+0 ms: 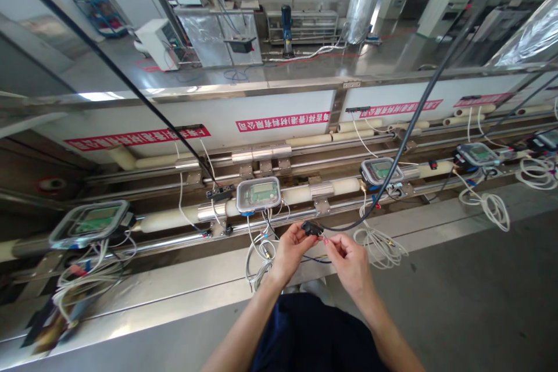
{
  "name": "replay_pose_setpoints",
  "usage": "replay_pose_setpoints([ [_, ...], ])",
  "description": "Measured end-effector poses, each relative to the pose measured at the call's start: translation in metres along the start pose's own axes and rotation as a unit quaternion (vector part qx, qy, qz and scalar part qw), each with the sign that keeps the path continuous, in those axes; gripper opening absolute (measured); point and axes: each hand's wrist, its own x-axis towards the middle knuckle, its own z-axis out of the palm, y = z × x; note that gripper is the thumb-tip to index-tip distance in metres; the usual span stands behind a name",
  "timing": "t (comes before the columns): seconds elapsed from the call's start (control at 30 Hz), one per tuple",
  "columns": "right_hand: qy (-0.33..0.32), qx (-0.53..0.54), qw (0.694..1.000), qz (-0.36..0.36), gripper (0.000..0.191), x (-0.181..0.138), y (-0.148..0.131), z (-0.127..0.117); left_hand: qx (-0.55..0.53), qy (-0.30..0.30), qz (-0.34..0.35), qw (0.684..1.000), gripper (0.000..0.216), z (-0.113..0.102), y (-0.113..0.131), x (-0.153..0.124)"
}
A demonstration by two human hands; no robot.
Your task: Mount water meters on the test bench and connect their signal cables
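Note:
My left hand [288, 251] is closed on a small black connector block [311, 228], gripping it between thumb and fingers. A thick black cable [407, 138] hangs from the upper right and curves down to the connector. My right hand [350, 260] meets the left from the right side, thumb and forefinger pinched on a thin wire [323, 238] at the connector's lower edge. The wire's end is too small to make out. Just behind my hands sits a meter [258, 195] with a clear cover, a display and a green circuit board, mounted on the pipe line.
More meters [89, 224] [382, 171] [478, 154] line the rail, with coiled pale cables [380, 247] below them. Another black cable [108, 61] slants down to a black clip [220, 193]. Behind is a low white panel [279, 106] with red labels.

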Motion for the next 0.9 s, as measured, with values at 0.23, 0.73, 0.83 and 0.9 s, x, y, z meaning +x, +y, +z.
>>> replay_pose_setpoints([
  [0.23, 0.018, -0.031, 0.999, -0.007, 0.022, 0.000, -0.004, 0.004, 0.009, 0.012, 0.028, 0.999, 0.043, 0.001, 0.003, -0.005],
  [0.73, 0.007, -0.051, 0.999, 0.011, 0.022, 0.002, -0.015, 0.005, 0.023, 0.011, 0.066, 0.997, 0.036, 0.001, 0.005, -0.010],
  [0.83, 0.003, -0.053, 0.998, 0.019, 0.022, 0.001, -0.017, 0.005, 0.019, 0.005, 0.070, 0.997, 0.033, 0.001, 0.005, -0.011],
  [0.9, 0.001, -0.057, 0.998, 0.020, 0.024, 0.000, -0.018, 0.005, 0.015, 0.002, 0.070, 0.997, 0.031, 0.002, 0.006, -0.013],
])
